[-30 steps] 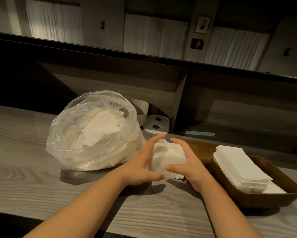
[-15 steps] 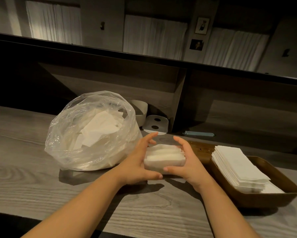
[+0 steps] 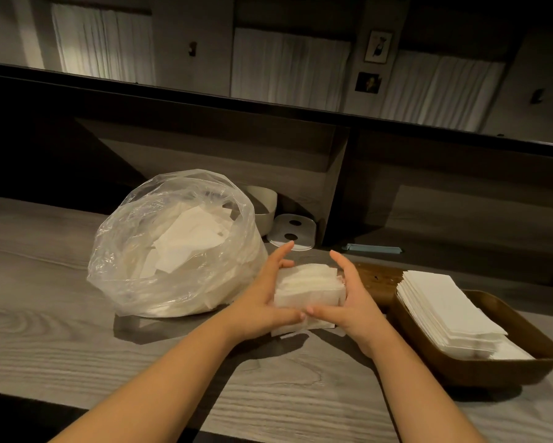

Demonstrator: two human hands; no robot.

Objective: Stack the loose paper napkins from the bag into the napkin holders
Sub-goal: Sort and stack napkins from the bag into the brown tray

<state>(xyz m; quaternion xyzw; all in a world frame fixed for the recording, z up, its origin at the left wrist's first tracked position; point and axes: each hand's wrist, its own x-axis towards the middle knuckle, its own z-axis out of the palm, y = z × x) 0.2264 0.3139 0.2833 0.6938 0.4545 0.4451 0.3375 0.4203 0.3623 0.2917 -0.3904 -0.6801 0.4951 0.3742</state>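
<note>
Between the two hands, head view: a small stack of napkins (image 3: pixel 307 287) sat on the grey wooden counter (image 3: pixel 45 298). Left hand (image 3: pixel 265 302) and right hand (image 3: pixel 348 302) clamped its sides, thumbs meeting at the near edge, fingers extended along the sides. Clear plastic bag (image 3: pixel 173 247) of loose napkins stood just left, touching the left hand. Brown napkin holder (image 3: pixel 498 369) at right held a neat pile (image 3: pixel 441 302).
</note>
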